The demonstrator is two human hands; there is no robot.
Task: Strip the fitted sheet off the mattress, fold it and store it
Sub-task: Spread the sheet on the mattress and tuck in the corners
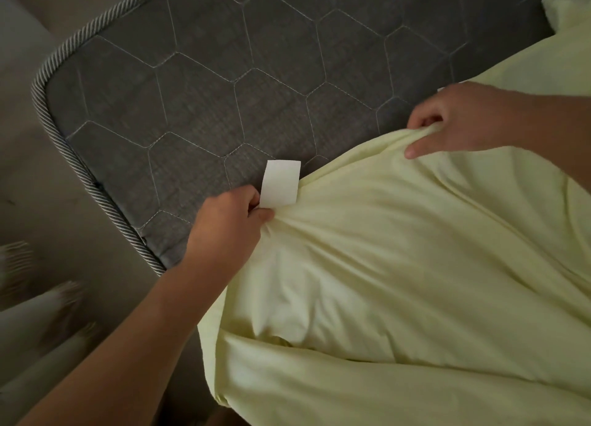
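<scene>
Pale yellow sheet [399, 265], white tag [280, 183], grey hexagon-quilted mattress [192, 89], striped piping [57, 137].

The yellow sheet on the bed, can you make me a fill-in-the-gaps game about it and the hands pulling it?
1. The fitted sheet is pale ____ in colour.
2. The uncovered mattress is dark ____ in colour.
3. The label beside the left hand is ____ in colour.
4. Counting the left hand and the right hand, the fitted sheet is gripped by ____ hands.

Missing words: yellow; grey; white; two.
</scene>
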